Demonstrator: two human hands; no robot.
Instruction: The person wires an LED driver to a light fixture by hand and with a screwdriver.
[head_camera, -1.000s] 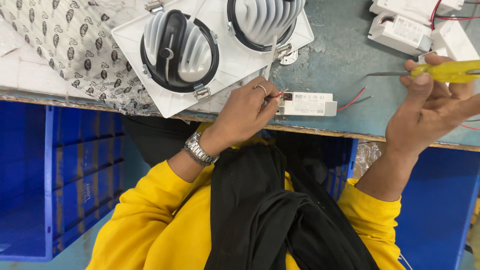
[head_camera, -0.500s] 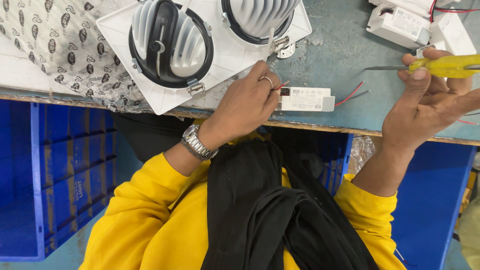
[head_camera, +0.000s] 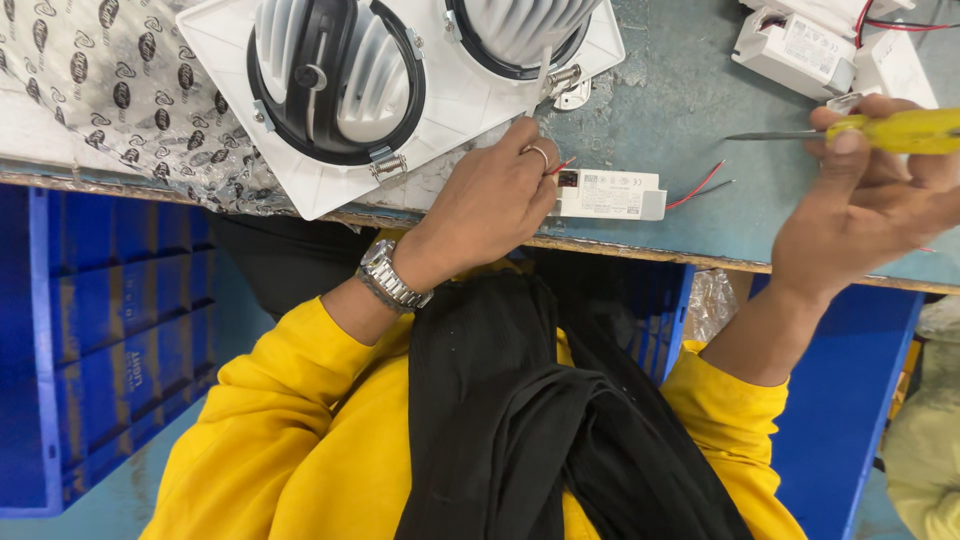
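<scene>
Head camera, looking straight down over the person's chest: the left hand sits at the near edge of the workbench, fingers drawn together on the end of a small white driver box. A ring shows on one finger and a red wire peeks out just beside the knuckles; whether the fingertips pinch that wire or only press the box, I cannot tell, since the hand hides the contact. The box lies flat near the bench's front edge, with red and dark leads trailing from its far end toward three o'clock. A metal wristwatch circles the left wrist above a yellow sleeve.

At two o'clock from the box, the right hand is raised and closed around a yellow-handled screwdriver, its thin blade pointing toward nine o'clock, well apart from the box.

At eleven o'clock from the left hand rests a white twin downlight fixture, with ribbed heat sinks in black rings, touching the hand's fingertips at its edge. It lies partly on printed bubble wrap. More white driver boxes sit at one o'clock near the far corner. Blue plastic crates stand under the bench at eight o'clock, and a black garment hangs down the person's front.
</scene>
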